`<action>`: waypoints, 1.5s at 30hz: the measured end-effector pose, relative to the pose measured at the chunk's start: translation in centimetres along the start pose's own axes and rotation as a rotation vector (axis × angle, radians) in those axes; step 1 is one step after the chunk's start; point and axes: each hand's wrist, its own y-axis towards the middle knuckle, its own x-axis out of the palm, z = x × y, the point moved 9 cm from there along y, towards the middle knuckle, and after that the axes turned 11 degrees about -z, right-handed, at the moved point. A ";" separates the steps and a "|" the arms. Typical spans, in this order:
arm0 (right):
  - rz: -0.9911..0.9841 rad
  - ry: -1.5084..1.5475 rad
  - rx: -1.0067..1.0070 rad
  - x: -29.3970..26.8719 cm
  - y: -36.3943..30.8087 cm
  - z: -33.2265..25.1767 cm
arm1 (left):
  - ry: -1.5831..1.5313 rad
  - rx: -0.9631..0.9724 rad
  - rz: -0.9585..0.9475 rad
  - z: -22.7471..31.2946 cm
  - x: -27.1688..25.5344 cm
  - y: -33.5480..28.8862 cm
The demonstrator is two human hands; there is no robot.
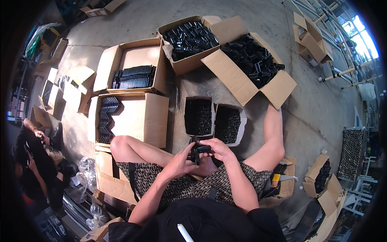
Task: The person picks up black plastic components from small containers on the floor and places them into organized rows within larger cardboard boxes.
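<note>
Over my lap, my left hand (pixel 180 164) and my right hand (pixel 219 149) are both closed on a small black part (pixel 198 151), which seems to be made of a few joined pieces. Its exact kind is hard to make out, and my fingers cover some of it. The left hand grips it from the left side, while the fingers of the right hand pinch its right end. Just beyond my hands stand two small cartons filled with tiny black pieces, a left carton (pixel 213 105) and a right carton (pixel 242 122).
Left of these stand a carton of black angled parts (pixel 135 117) and a carton of stacked black strips (pixel 141 54). Farther ahead are a carton of black tubular pieces (pixel 193 63) and a flapped carton (pixel 227 66). At far left another person (pixel 34 173) sits working.
</note>
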 end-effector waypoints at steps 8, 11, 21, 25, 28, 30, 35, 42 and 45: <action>0.019 0.070 0.093 0.3 0.8 1.5 | 0.499 0.369 0.253 3.4 -3.0 -0.6; 0.046 -0.236 -0.062 -2.5 3.8 0.9 | 0.266 0.374 0.238 1.6 -3.3 -0.2; 0.584 -1.588 -0.246 -4.6 13.6 -7.6 | 0.237 0.149 0.378 -0.5 -4.8 0.6; 0.570 -1.580 -0.249 -5.1 14.2 -7.3 | 0.332 0.118 0.429 -1.4 -4.9 0.8; 0.549 -1.559 -0.336 -4.7 11.9 -7.2 | 0.431 0.108 0.408 -1.7 -4.4 1.5; 0.453 -1.373 -0.362 -4.3 9.9 -7.5 | 0.429 0.066 0.358 -1.8 -4.0 1.7; 0.386 -0.791 -0.661 -0.1 0.9 -10.9 | 0.366 0.067 0.338 -1.3 -3.7 2.5; 0.316 -1.416 -0.835 5.7 -4.0 -10.5 | 0.330 0.048 0.307 1.2 -2.7 4.6; 0.316 -1.400 -0.894 5.2 -4.7 -10.6 | 0.340 0.066 0.311 2.2 -2.8 4.6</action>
